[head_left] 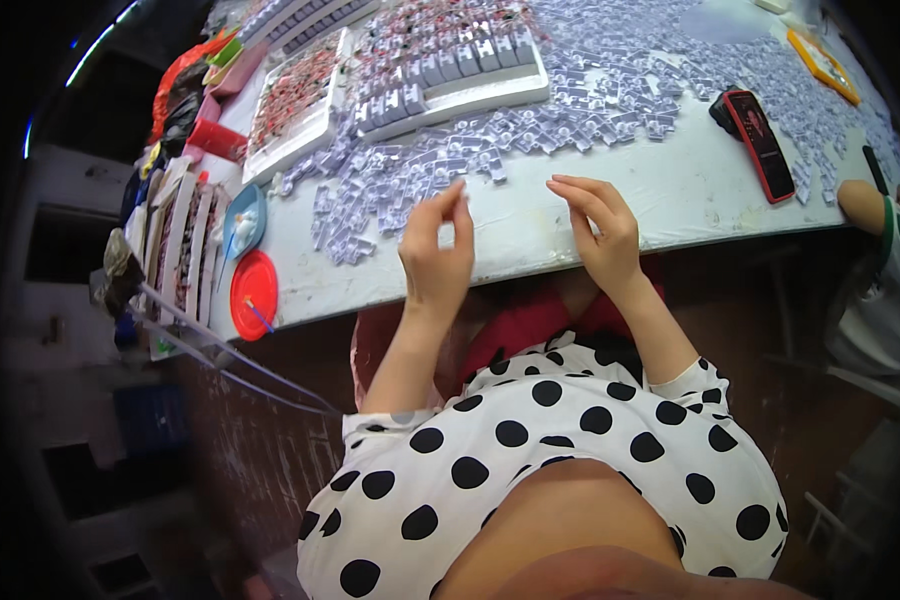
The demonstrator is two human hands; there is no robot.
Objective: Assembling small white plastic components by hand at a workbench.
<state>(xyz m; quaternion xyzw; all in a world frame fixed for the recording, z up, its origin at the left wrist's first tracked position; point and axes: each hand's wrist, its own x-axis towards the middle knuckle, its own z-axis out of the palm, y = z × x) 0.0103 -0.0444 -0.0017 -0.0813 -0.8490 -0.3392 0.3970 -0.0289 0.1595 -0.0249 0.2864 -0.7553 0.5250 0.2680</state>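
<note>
Over the front part of the white table, my left hand (435,250) is raised with thumb and fingertips brought together. Anything pinched there is too small to make out. It is nearest to a loose pile of small translucent plastic pieces (345,215), just beyond the fingertips. To its right, my right hand (607,240) hovers with fingers stretched toward the left hand and the thumb bent below them. I see nothing in it. Past both hands, a white foam tray (460,118) holds rows of grey-white parts with red wires.
Another foam tray (295,120) of red-wired parts stands at left. Nearby are a blue dish (253,236) and red lid (247,310). A red-and-black phone-like device (763,150) lies right, with a yellow-framed object (820,62) beyond. Another person's arm (863,208) rests at the right edge.
</note>
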